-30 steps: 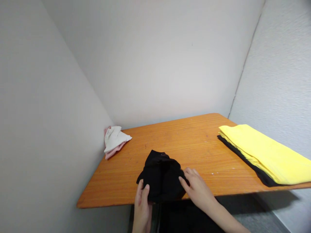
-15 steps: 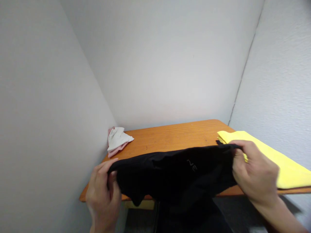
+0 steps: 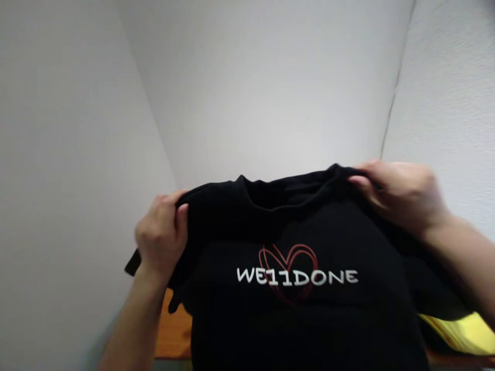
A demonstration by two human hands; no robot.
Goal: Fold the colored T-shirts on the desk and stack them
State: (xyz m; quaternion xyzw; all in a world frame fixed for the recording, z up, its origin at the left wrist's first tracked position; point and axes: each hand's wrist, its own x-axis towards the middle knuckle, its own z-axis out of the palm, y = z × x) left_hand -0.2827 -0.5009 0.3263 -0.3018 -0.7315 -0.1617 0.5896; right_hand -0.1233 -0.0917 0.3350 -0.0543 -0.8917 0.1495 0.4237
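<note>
In front of the surface (image 3: 174, 330), as seen from the head, a black T-shirt (image 3: 301, 309) hangs spread between two bare hands, its printed front facing the wearer of the camera and its lower part running out of view. At the shirt's upper left, the left hand (image 3: 160, 232) has its fingers clamped on the shoulder cloth, thumb on the near side. At the shirt's upper right, the right hand (image 3: 404, 190) is clamped on the other shoulder in the same way, a little higher; both are slightly blurred. Between the hands, the shirt's collar (image 3: 274, 208) sags open. Across the shirt's chest runs white lettering (image 3: 297, 277), "WE11DONE", over a red heart outline (image 3: 288, 265). One sleeve (image 3: 441, 293) droops below the right forearm; a dark scrap of cloth (image 3: 132, 263) shows past the left wrist, at the shirt's left. To the shirt's lower right lies folded yellow cloth (image 3: 472, 335), partly hidden, with something dark (image 3: 433, 335) just beside it. Beyond the shirt's collar rises a pale wall (image 3: 278, 93).
</note>
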